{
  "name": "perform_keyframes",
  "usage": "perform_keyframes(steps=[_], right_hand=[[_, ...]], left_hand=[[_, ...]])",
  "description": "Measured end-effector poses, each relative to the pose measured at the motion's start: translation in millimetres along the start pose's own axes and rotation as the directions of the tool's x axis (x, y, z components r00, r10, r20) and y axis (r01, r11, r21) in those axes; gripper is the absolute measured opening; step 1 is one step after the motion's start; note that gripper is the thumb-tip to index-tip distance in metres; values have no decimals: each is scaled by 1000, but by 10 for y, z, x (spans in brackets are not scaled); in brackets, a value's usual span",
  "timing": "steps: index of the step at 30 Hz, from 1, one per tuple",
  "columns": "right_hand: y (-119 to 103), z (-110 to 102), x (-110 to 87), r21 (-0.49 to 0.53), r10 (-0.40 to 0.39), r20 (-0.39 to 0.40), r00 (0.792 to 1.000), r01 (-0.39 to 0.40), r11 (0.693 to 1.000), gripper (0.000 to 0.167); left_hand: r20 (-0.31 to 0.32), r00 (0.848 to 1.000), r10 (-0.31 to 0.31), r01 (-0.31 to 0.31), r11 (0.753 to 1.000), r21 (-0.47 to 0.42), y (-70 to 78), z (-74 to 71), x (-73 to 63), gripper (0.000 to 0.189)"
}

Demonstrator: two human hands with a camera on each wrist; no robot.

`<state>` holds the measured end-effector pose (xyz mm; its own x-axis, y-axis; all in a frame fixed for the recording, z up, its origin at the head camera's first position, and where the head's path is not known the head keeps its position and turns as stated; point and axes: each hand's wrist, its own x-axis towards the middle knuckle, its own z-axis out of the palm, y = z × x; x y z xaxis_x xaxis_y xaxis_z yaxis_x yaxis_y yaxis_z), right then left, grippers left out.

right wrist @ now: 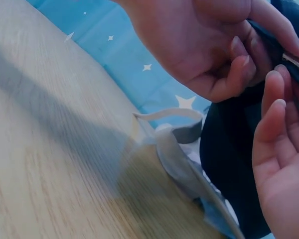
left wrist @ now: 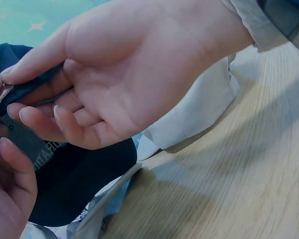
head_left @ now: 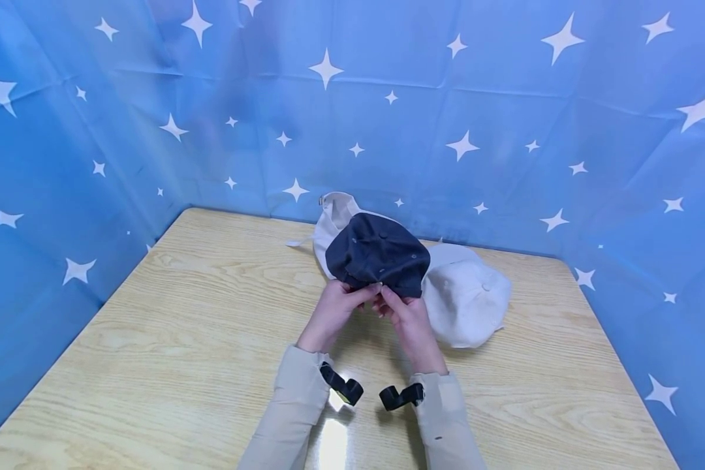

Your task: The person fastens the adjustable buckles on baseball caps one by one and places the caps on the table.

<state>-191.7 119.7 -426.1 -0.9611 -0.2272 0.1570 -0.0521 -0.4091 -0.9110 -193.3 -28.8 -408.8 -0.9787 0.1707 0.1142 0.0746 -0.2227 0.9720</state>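
Note:
Both hands hold a dark navy baseball cap (head_left: 378, 251) above the table, its crown facing up in the head view. My left hand (head_left: 333, 307) pinches the cap's near edge between thumb and fingers. Beside it, nearly touching, my right hand (head_left: 408, 318) pinches the same edge from the other side. A small metal buckle (left wrist: 6, 92) shows at the left thumb tip in the left wrist view. Pale lettering (left wrist: 46, 158) is visible on the cap's inner side, partly covered by fingers. In the right wrist view, the dark brim (right wrist: 226, 164) hangs below the right hand.
A white cap (head_left: 470, 297) lies to the right of the dark one. Behind it on the left is another pale cap (head_left: 331, 222), partly hidden, its back strap upward. The wooden table (head_left: 182, 339) meets a blue star-patterned curtain (head_left: 388, 117) at the back and sides.

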Motion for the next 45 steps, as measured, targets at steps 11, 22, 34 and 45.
perform_keyframes(steps=[11, 22, 34, 45], right_hand=[[-4, -91, -4, 201, -33, 49, 998, 22, 979, 21], [17, -187, 45, 407, 35, -60, 998, -7, 913, 38], [46, -202, 78, 480, 184, -160, 970, -86, 873, 48], [95, -176, 99, 647, 333, -285, 899, -77, 759, 32]], left_hand=[[-13, 1000, 0, -3, 981, -193, 3, -161, -4, 43], [18, 998, 60, -43, 853, -520, 47, -266, -13, 43], [-27, 995, -100, 68, 825, -560, -33, -348, 42, 49], [-58, 976, -211, 150, 838, -525, -113, -346, 67, 40]])
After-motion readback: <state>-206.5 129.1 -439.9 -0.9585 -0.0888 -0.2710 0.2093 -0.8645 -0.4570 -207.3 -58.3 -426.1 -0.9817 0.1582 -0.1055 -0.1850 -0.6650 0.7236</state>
